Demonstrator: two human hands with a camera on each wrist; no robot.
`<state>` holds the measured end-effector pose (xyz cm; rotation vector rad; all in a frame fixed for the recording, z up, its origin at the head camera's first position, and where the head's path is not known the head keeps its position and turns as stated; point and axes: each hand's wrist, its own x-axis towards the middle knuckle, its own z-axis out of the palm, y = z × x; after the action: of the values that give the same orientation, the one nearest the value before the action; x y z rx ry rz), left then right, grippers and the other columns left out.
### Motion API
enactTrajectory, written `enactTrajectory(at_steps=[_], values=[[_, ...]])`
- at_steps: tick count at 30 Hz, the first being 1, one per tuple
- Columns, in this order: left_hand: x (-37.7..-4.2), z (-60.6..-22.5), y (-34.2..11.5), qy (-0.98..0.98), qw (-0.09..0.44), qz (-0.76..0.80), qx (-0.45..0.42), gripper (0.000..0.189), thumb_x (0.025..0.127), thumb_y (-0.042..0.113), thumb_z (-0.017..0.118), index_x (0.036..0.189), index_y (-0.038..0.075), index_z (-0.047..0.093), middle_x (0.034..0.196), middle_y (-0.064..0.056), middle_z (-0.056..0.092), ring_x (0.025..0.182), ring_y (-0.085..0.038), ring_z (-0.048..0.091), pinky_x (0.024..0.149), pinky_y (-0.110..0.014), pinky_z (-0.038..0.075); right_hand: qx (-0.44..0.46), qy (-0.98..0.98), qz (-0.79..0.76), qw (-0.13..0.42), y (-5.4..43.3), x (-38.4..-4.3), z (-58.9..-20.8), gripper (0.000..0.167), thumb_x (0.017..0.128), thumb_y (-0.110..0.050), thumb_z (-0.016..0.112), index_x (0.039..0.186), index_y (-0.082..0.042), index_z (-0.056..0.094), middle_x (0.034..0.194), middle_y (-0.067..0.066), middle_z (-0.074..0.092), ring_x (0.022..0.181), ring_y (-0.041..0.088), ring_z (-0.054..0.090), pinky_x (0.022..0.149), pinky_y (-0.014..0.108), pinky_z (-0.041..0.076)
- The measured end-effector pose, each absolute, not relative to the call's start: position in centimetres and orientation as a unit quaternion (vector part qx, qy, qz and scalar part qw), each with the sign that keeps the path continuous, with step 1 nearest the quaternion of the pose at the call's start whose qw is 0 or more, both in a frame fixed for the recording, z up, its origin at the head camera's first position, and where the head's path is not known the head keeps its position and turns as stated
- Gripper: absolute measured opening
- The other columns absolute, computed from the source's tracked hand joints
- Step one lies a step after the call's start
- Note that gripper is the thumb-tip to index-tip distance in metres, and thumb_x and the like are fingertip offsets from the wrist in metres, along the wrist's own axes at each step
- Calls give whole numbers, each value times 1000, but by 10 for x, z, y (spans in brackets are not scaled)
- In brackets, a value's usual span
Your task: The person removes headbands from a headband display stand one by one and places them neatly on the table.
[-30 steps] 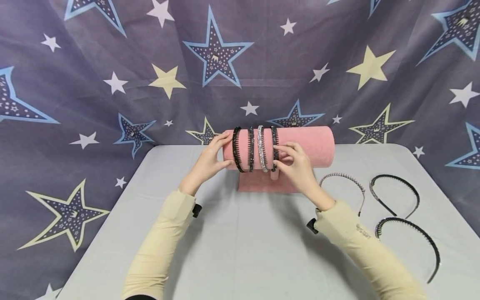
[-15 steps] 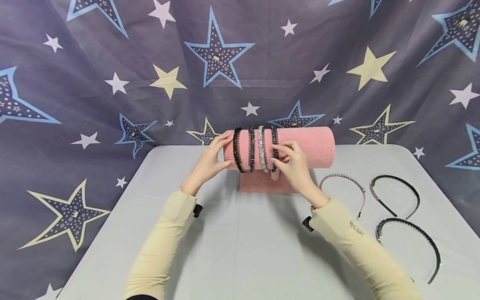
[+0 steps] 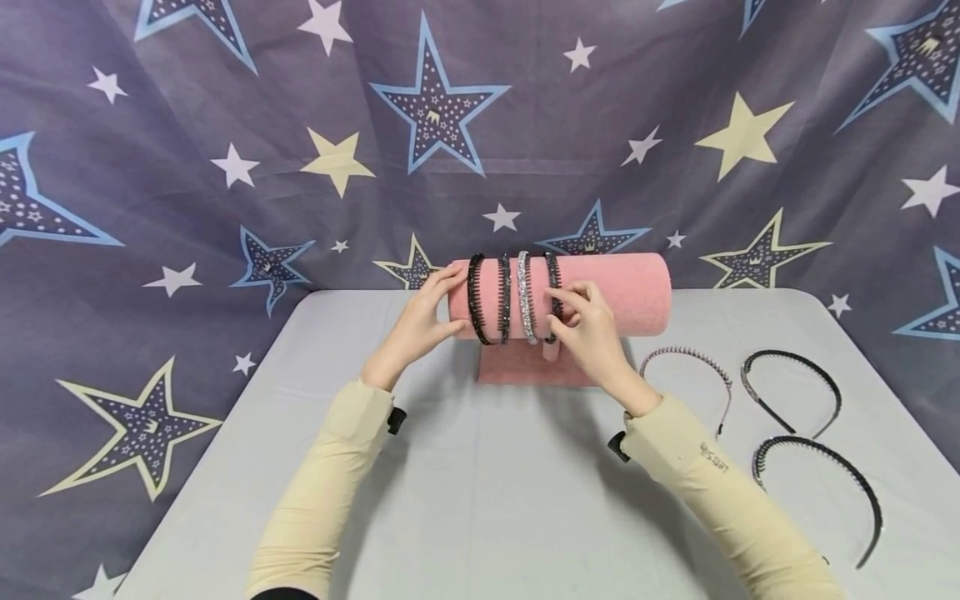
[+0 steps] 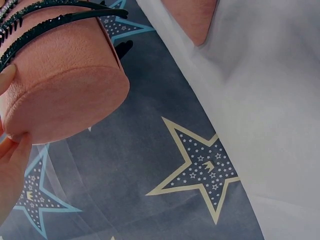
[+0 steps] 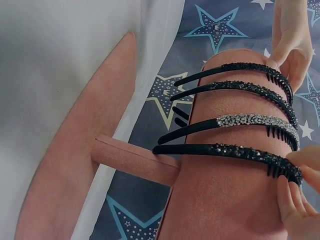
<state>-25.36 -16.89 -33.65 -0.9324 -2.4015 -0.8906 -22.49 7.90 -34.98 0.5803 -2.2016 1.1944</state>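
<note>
A pink velvety display roll [image 3: 611, 292] on a stand carries several toothed headbands, side by side on its left half. My left hand [image 3: 414, 327] grips the roll's left end, thumb low in front and fingers on top, beside the leftmost black headband [image 3: 475, 300]. My right hand [image 3: 592, 337] pinches the rightmost black glittery headband [image 5: 250, 154] between thumb and fingers. Left of that one sits a silver glittery headband [image 3: 525, 298], then another black headband [image 3: 503, 300]. In the right wrist view, their dark ends stick out past the roll's underside.
Three loose headbands lie at the table's right: a thin pinkish one [image 3: 686, 352], a black one [image 3: 806, 358] and a larger black one [image 3: 843, 462]. The roll's pink base [image 3: 510, 367] stands on the white-covered table [image 3: 480, 500]. A star-patterned curtain [image 3: 525, 117] hangs behind.
My right forearm has shifted slightly left since the first frame. The pinched headband's top sits a touch further right than half a second ago. My left hand keeps its place.
</note>
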Motion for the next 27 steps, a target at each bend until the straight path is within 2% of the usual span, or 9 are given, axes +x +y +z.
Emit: enactTrajectory(at_steps=[11,21,27], values=[[-254,-336,-168,-862,206,-321,-334,63,67,-2,72,124,-6,45,133,-17,39,125,-28,33,105,-33,26,204,-814,456,297,84,-224,-351,35,72,10,57,106,5,62,105,18,49,74,20,55,60,27,51],[-253,-336,-168,-862,200,-326,-333,64,67,-2,72,125,-6,45,133,-17,38,126,-28,32,106,-32,25,195,-792,474,331,91,-225,-352,34,70,12,56,103,5,63,102,17,53,73,21,56,59,19,50],[-254,-336,-167,-861,202,-327,-334,63,68,-3,72,124,-6,45,133,-17,38,125,-28,32,106,-32,26,189,-788,473,346,94,-225,-351,36,69,12,56,102,3,65,101,16,55,73,21,56,58,20,50]])
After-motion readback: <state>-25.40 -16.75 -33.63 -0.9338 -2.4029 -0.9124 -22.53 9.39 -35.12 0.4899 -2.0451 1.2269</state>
